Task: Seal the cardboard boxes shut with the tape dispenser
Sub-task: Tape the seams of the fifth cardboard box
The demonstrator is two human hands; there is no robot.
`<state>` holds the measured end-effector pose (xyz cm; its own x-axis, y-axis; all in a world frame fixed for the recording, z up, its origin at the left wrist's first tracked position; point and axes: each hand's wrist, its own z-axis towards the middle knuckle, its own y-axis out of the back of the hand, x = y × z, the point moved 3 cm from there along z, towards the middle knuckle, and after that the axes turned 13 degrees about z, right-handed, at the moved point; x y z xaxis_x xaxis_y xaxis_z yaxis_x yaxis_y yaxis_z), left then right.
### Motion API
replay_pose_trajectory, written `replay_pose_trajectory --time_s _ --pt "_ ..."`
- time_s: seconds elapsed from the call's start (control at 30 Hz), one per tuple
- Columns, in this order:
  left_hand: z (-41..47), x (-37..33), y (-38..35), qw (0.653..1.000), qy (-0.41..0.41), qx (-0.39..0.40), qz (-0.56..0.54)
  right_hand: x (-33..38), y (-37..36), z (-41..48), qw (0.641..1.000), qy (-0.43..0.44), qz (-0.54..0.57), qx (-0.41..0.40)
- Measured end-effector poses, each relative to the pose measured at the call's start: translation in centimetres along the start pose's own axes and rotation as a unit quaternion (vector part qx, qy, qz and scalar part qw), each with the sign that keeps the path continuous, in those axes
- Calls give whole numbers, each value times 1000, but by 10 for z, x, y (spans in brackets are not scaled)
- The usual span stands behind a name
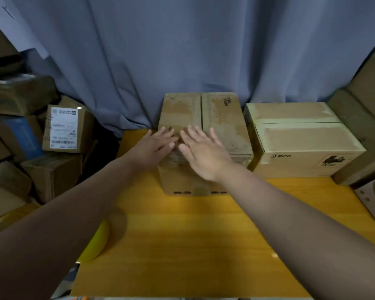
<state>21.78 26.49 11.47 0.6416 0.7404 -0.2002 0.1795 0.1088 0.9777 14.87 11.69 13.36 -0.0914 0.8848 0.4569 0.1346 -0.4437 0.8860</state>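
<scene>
1. Head view, the only one: the box is sitting at 12 o'clock on the table, backed right up to the curtain. The PICO box is sitting just beside it at 2 o'clock.
2. The left hand and right hand are both lying flat with fingers straight, gripping nothing, pressing on the near-left part of the box top.
3. The seam is showing as a dark line running toward 12 o'clock, and I'm not seeing fresh tape over it.
4. I'm not spotting the dispenser anywhere. A yellow thing is peeking out under the left arm at 8 o'clock, but I can't tell what it is.
5. What I'm worrying about: one hand is going to have to let go to fetch the dispenser, and the flaps could be springing up once the pressure is easing.
6. Pushing forward could be sliding the box into the curtain, which is giving no real backstop.
7. Taping one-handed over a gapping seam is asking for a crooked or wrinkled strip.
8. The pile at 9 o'clock is looking messy, so an elbow swinging that way could be knocking something over.
</scene>
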Motion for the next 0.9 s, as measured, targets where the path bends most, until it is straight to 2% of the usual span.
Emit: replay_pose_trajectory --time_s 0.07,0.13,0.27,0.33,0.5,0.67,0.73,0.83,0.9 --pt "3 9 -6 999 -20 29 23 2 -10 17 998 -47 -13 26" --pt "1 19 -13 998 -47 9 48 -1 -21 22 995 -63 -77 20" --pt "-1 26 -24 978 -118 -67 161 0 -33 19 981 -35 -187 -19" --pt "2 25 -27 967 -124 -87 205 -2 -34 18 969 -21 -242 -29" --pt "0 22 -25 952 -123 -58 274 -2 -34 15 956 -7 -292 -38" --pt "-6 -2 -11 960 -60 -55 267 -23 -4 -15 981 53 -154 -102" --pt "5 -27 -6 967 -73 -73 232 -49 12 -30 984 65 -78 -145" --pt "28 -69 -8 980 -99 -71 159 -99 27 -46 982 28 93 -165" --pt "41 -87 -13 987 -100 -47 116 -124 27 -52 959 -6 242 -144"
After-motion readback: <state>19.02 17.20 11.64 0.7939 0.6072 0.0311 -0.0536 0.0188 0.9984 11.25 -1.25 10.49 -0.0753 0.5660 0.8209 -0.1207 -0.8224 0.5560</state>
